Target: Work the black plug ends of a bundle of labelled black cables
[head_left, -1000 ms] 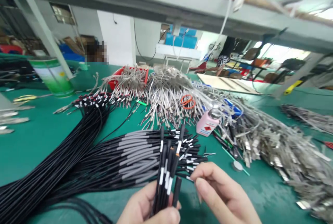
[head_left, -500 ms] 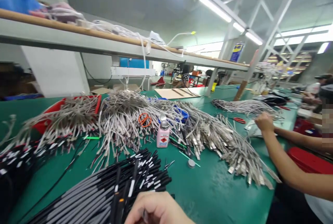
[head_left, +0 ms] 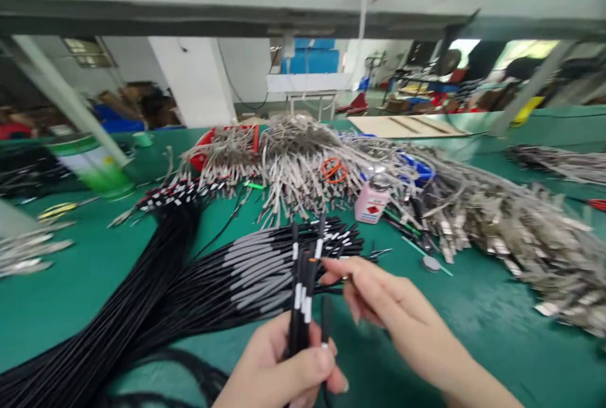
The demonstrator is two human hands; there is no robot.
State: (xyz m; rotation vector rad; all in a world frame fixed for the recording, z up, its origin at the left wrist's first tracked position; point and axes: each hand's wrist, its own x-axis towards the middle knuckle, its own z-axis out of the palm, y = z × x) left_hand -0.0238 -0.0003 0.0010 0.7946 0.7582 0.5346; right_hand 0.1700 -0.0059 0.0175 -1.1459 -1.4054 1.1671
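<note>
My left hand (head_left: 279, 370) is closed around a small bunch of black cable ends (head_left: 303, 282) with white bands, held upright near the bottom middle. My right hand (head_left: 383, 307) reaches in from the right, fingertips touching the tops of those held cables, fingers partly stretched and slightly blurred. Just behind lies a pile of black cables with grey sleeves (head_left: 250, 269) on the green table (head_left: 473, 326). A thick bundle of long black cables (head_left: 127, 307) runs off to the lower left.
A large heap of silver metal-ended wires (head_left: 473, 218) spreads across the back and right. Within it stand a pink bottle (head_left: 370, 203) and orange scissors (head_left: 332, 169). A red tray (head_left: 208, 139) and a green-white can (head_left: 92, 162) sit at the back left.
The view swung right toward a neighbouring worker half a second ago and has returned to the cables. My right hand now touches the tips of the held bunch.
</note>
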